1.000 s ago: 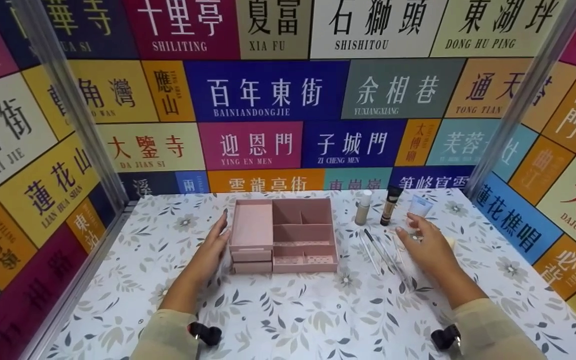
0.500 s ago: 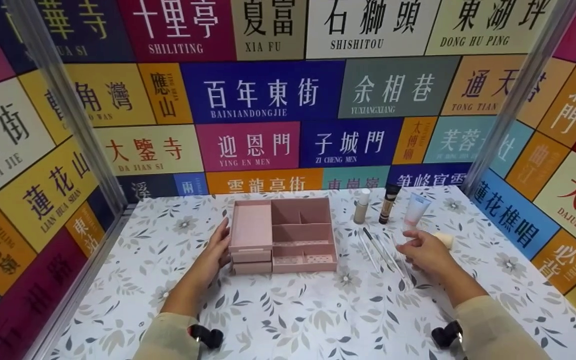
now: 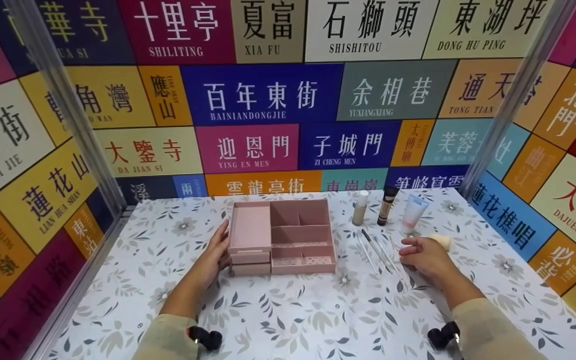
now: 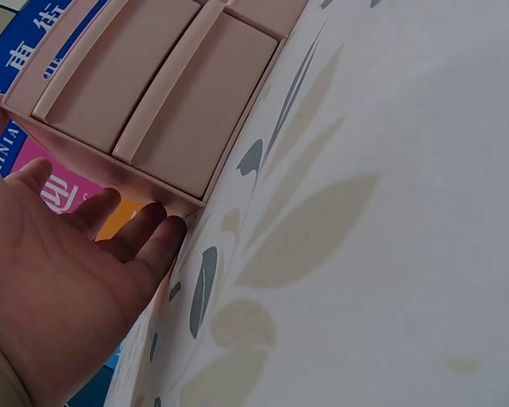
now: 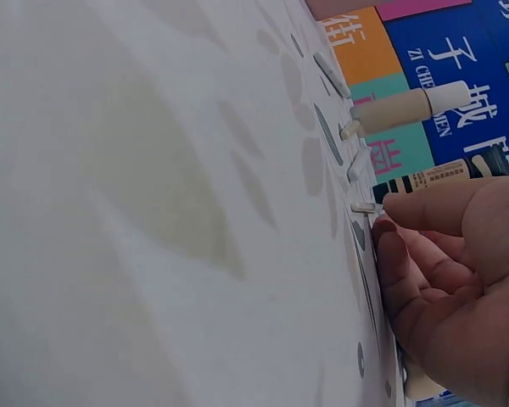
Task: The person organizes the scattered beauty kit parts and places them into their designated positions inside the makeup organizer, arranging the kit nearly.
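A pink organizer box [image 3: 303,235] with compartments and small drawers stands on the table. Along its left side lies my left hand [image 3: 208,262], fingers relaxed; the left wrist view shows the hand [image 4: 76,280] beside the drawer end [image 4: 199,110], fingertips at the box's lower edge. My right hand [image 3: 430,257] is low over the table, right of several thin sticks [image 3: 369,254]. In the right wrist view, thumb and index finger of the hand [image 5: 475,280] come together at the end of one thin stick [image 5: 364,207]; its far part is hidden.
Behind the sticks stand a bottle with a white cap [image 3: 360,209], a dark-capped tube [image 3: 386,207] and a pale blue and pink tube [image 3: 414,212]. A cream-coloured piece [image 3: 442,242] lies partly behind the right hand. Sign-covered walls enclose the patterned table [image 3: 268,320].
The right hand has come down and nearer, away from the pale tube, and its thumb and fingers have drawn together. The left hand remains beside the box.
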The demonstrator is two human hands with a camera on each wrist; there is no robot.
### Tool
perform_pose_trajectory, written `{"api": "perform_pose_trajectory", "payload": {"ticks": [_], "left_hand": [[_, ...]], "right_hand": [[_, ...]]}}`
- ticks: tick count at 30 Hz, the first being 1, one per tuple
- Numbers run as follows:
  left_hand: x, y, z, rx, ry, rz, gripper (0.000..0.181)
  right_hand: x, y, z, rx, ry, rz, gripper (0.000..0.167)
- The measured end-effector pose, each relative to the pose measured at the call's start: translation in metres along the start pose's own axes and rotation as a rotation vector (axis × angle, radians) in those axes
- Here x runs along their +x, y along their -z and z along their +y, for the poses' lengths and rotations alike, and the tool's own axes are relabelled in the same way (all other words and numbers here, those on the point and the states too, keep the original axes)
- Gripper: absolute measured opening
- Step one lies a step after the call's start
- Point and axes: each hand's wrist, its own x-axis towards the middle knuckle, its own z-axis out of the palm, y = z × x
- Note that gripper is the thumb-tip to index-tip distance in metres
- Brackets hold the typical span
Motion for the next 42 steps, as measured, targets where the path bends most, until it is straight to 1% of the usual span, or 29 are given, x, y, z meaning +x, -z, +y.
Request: {"api": "perform_pose_trajectory", "payload": {"ticks": [4,10,14,17,25,29,32,35,38,40,42], "left_hand": [[-0.001,0.001,0.000,-0.007,0.004,0.004,0.060],[-0.001,0.002,-0.002,0.016,-0.026,0.001,0.058],[-0.002,0.002,-0.002,0.019,0.004,0.020,0.054],[-0.003,0.001,-0.001,0.014,0.025,0.027,0.053],[-0.002,0.001,-0.002,0.003,0.023,0.025,0.054],[-0.003,0.001,-0.002,-0.002,0.029,0.022,0.054],[-0.003,0.001,-0.002,0.002,0.013,0.011,0.055],[-0.003,0.000,-0.002,0.001,-0.004,0.003,0.056],[-0.002,0.000,-0.002,-0.009,-0.019,-0.006,0.055],[-0.002,0.000,-0.002,-0.014,-0.037,-0.019,0.055],[-0.002,0.000,-0.002,-0.022,-0.028,-0.019,0.054]], "right_hand": [[0.001,-0.002,-0.001,-0.004,0.005,0.000,0.067],[0.002,-0.004,-0.003,-0.081,0.031,-0.001,0.073],[0.003,-0.006,-0.004,-0.141,0.011,-0.001,0.072],[0.003,-0.007,-0.004,-0.153,-0.011,0.005,0.070],[0.000,-0.009,-0.006,-0.160,0.031,0.030,0.064],[0.001,-0.010,-0.006,-0.133,0.014,0.035,0.063],[0.001,-0.010,-0.006,-0.092,-0.014,0.039,0.063],[0.000,-0.009,-0.007,-0.074,-0.044,0.056,0.058],[-0.001,-0.008,-0.007,-0.060,-0.056,0.063,0.056],[-0.003,-0.007,-0.008,-0.027,-0.059,0.062,0.057],[-0.004,-0.008,-0.011,0.023,-0.055,0.057,0.059]]}}
